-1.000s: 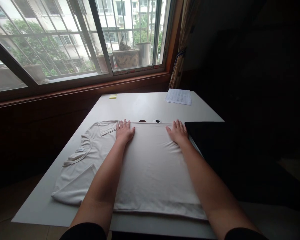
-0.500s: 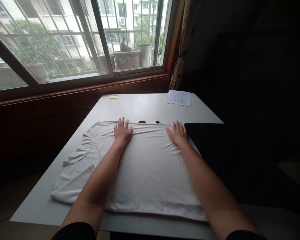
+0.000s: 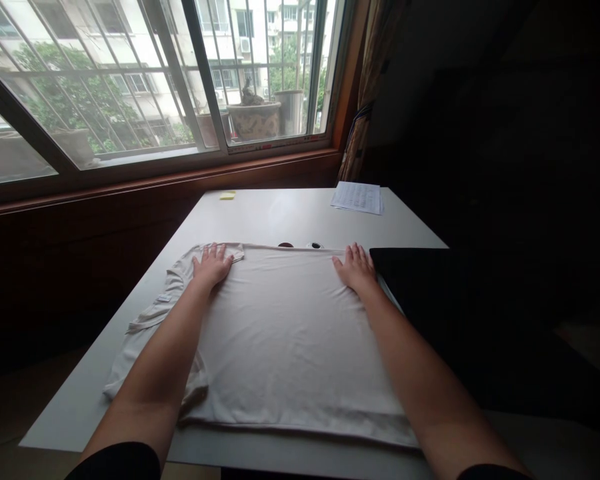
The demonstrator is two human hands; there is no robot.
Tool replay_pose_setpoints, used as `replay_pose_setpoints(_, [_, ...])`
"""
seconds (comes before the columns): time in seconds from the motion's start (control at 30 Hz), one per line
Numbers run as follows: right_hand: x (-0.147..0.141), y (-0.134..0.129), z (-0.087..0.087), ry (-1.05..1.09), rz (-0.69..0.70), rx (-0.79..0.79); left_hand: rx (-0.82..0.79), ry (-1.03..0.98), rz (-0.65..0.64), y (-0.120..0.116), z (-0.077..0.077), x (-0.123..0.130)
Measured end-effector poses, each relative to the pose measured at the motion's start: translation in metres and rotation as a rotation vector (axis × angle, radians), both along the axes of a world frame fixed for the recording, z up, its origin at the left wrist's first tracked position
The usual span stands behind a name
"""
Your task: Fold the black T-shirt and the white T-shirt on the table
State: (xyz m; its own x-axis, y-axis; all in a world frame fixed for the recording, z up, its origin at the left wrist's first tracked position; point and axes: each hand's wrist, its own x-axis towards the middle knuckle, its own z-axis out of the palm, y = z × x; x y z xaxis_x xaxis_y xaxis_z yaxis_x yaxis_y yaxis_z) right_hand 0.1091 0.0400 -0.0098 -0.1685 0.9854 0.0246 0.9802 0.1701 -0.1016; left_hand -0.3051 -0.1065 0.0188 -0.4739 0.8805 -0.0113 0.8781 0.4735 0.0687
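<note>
A pale off-white T-shirt (image 3: 290, 333) lies spread sideways across the table, its neckline to the left and its hem to the right. My left hand (image 3: 213, 265) rests flat on the far sleeve area near the shoulder, fingers spread. At the far right corner of the shirt, my right hand (image 3: 355, 265) presses flat with its fingers apart. Light creases run across the cloth between the hands. The neckline is bunched, and my left forearm hides part of it and of the near sleeve.
A white table (image 3: 275, 217) carries the shirt. Sheets of paper (image 3: 357, 198) and a yellow sticky note (image 3: 227, 196) lie at its far side. Black cloth (image 3: 420, 287) lies to the right. Two round dark spots show just past the shirt's far edge. A barred window stands beyond.
My left hand has slid left along the shirt's far edge toward the shoulder, and the cloth around the neckline and sleeves has shifted and wrinkled. My right hand has stayed in place.
</note>
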Motion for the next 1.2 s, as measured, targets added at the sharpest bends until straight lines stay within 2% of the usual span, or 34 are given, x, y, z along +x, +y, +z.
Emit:
replay_pose_setpoints(0.17, [0.0,0.001,-0.001,0.002,-0.001,-0.002,0.035,0.037,-0.123,0.009,0.006,0.022])
replay_pose_setpoints(0.27, [0.0,0.001,-0.001,0.002,-0.003,-0.003,0.021,0.015,-0.209,0.014,0.001,0.038])
replay_pose_setpoints(0.37, [0.0,0.001,0.0,0.001,0.0,-0.004,-0.01,-0.021,-0.235,0.016,-0.003,0.044])
replay_pose_setpoints(0.67, [0.001,0.001,-0.001,0.002,0.007,0.0,-0.055,-0.091,-0.216,0.015,0.001,0.031])
replay_pose_setpoints(0.97, [-0.011,0.009,-0.001,-0.002,0.056,-0.028,-0.045,-0.086,-0.172,0.015,-0.006,0.016])
replay_pose_setpoints(1.2, [-0.014,0.012,0.001,-0.001,0.07,-0.033,0.05,-0.02,-0.144,0.004,-0.008,0.006])
